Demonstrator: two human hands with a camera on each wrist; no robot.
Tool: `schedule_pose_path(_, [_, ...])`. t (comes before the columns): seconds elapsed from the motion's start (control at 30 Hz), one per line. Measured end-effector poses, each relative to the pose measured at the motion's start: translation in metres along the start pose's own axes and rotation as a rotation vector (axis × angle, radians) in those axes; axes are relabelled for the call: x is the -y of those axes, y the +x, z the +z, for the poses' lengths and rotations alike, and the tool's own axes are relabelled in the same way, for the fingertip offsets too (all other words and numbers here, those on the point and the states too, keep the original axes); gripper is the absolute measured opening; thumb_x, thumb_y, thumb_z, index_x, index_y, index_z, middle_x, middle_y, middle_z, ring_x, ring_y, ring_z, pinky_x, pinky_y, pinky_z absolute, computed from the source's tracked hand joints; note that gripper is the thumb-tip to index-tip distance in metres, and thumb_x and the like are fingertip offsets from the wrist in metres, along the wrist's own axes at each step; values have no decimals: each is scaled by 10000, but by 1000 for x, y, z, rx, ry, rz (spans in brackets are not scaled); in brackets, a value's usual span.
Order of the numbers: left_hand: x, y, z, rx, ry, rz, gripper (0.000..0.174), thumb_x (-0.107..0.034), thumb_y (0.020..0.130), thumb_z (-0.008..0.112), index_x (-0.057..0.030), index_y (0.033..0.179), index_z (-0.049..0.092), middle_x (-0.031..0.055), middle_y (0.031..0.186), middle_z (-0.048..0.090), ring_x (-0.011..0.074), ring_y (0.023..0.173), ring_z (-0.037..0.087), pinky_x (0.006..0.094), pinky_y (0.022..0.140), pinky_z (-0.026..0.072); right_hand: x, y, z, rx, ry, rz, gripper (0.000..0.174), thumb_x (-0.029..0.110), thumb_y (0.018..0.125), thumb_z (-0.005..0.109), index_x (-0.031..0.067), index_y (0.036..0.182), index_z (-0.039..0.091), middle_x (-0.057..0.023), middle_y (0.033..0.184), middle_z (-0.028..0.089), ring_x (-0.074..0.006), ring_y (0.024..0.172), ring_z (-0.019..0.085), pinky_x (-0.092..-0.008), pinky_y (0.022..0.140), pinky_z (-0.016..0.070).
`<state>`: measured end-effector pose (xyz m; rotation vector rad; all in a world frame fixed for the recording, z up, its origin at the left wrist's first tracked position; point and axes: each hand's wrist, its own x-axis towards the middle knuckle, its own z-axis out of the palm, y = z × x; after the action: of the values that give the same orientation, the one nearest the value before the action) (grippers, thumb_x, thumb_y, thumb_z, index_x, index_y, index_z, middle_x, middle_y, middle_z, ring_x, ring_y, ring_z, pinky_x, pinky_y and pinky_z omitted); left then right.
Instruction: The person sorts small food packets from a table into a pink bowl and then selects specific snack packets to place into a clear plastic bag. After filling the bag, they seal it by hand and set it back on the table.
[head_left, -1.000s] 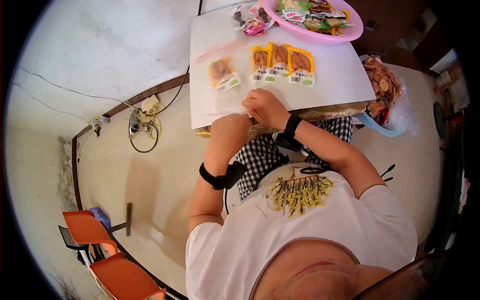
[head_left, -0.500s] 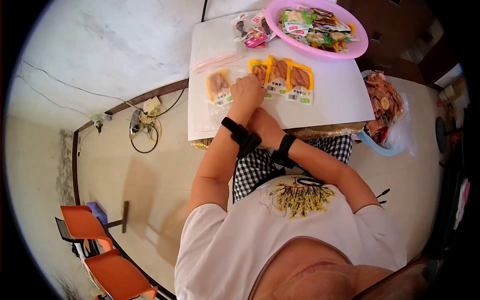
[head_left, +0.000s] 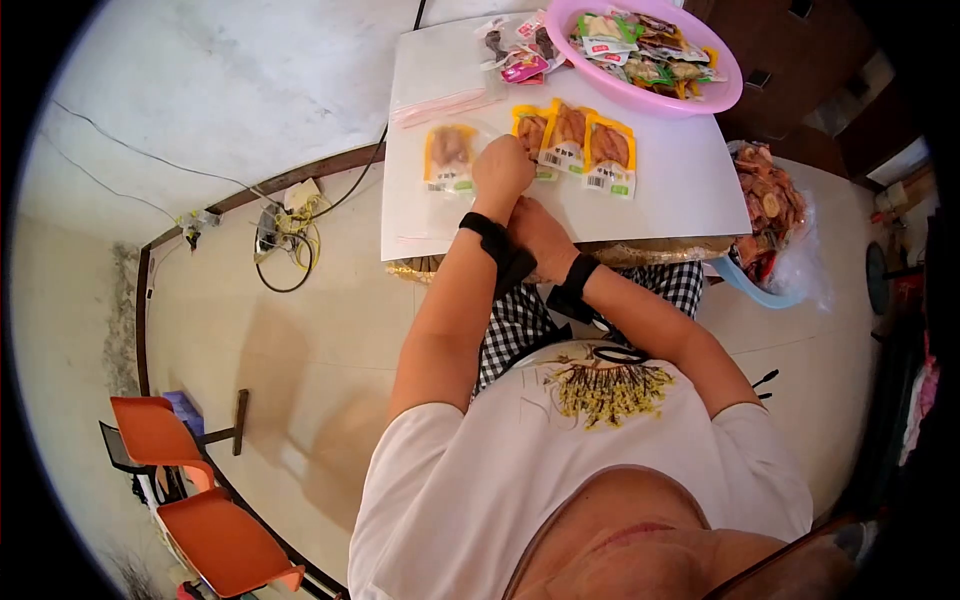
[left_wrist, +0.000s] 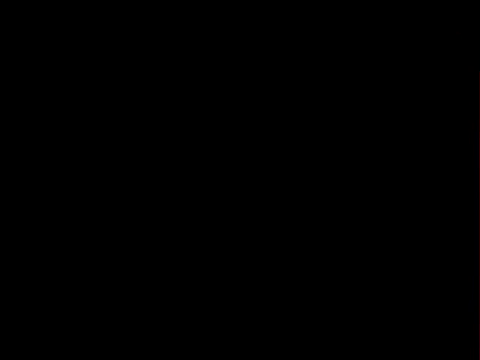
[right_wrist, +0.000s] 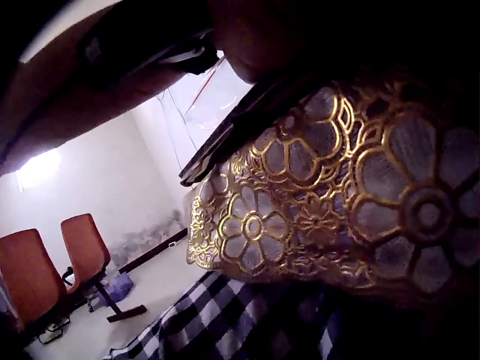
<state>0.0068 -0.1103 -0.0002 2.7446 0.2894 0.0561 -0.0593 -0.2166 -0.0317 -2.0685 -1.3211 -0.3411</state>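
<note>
Head view: the left hand (head_left: 504, 172) is over the counter (head_left: 690, 195), beside a lone yellow-topped food packet (head_left: 450, 148), partly hiding the nearest of three similar packets (head_left: 570, 128). The right hand (head_left: 541, 240) is at the counter's edge. Whether either grips anything cannot be made out.

The food packets (head_left: 608, 158) look like thin, glossy plastic film, and the pink basin (head_left: 640, 98) like smooth plastic with a soft sheen. The tabletop (head_left: 690, 190) is smooth, matt white above a covering (right_wrist: 255, 225) patterned in shiny metallic gold; the checked trousers (head_left: 515, 325) are matt cloth, the orange chairs (head_left: 225, 545) smooth plastic.
</note>
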Motion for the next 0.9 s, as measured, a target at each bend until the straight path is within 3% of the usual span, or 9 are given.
schedule_pose_path(0.07, [-4,-6,-5,-4,-8,34,185,-133,789,584,-26,926,650,197,890,678,356,861,657,445,722,523,-1,-3,3,8,-28,10,316,220,721,594,47,984,620,-161,1063,565,-348,1036,516,-424,861,435])
schedule_pose_path(0.17, [1,1,4,-3,10,34,336,-247,776,637,-16,1020,631,213,979,663,361,928,638,450,765,507,-9,-8,13,32,-73,20,292,204,714,598,42,955,631,-158,1057,569,-341,1034,519,-416,849,442])
schedule_pose_path(0.27, [7,5,12,-215,104,140,385,-289,767,672,-18,1029,598,215,990,653,369,946,616,440,798,491,-11,-7,14,67,-75,18,274,193,722,592,38,943,637,-152,1056,573,-335,1030,523,-409,847,443])
schedule_pose_path(0.37, [-2,-3,5,-137,59,184,428,-298,714,743,-22,996,577,219,988,643,365,961,597,427,829,477,-8,-7,12,71,-81,32,270,194,737,579,40,952,633,-147,1053,574,-332,1018,529,-407,851,438])
schedule_pose_path(0.47, [-10,0,1,-155,146,144,507,-301,621,815,-53,994,577,153,978,651,347,948,614,433,796,500,-8,-8,14,3,-65,24,264,212,741,573,48,941,626,-148,1033,571,-336,998,528,-413,849,430])
schedule_pose_path(0.57, [-15,6,1,-115,135,108,558,-290,612,824,-25,1037,577,149,968,653,371,901,622,436,807,504,-9,-8,15,-20,-10,44,270,245,736,575,56,924,620,-149,1012,568,-337,981,526,-418,840,422])
schedule_pose_path(0.67, [-12,15,1,68,10,15,622,-307,599,834,-1,1070,568,158,960,657,373,899,631,435,807,512,-7,-8,10,-39,49,56,288,274,722,585,60,911,618,-150,998,568,-335,973,525,-416,832,420])
schedule_pose_path(0.77, [-12,14,-6,120,-28,27,649,-311,591,837,10,1085,563,184,967,656,349,936,637,418,802,519,-8,-7,12,-55,85,40,304,293,712,593,56,900,620,-152,988,572,-338,966,529,-414,829,421])
schedule_pose_path(0.9, [-14,16,9,43,-58,105,685,-287,569,846,28,1103,553,211,961,661,331,927,647,403,772,527,-5,-5,5,-5,129,75,371,320,736,601,38,977,596,-173,1039,563,-368,998,518,-434,860,417])
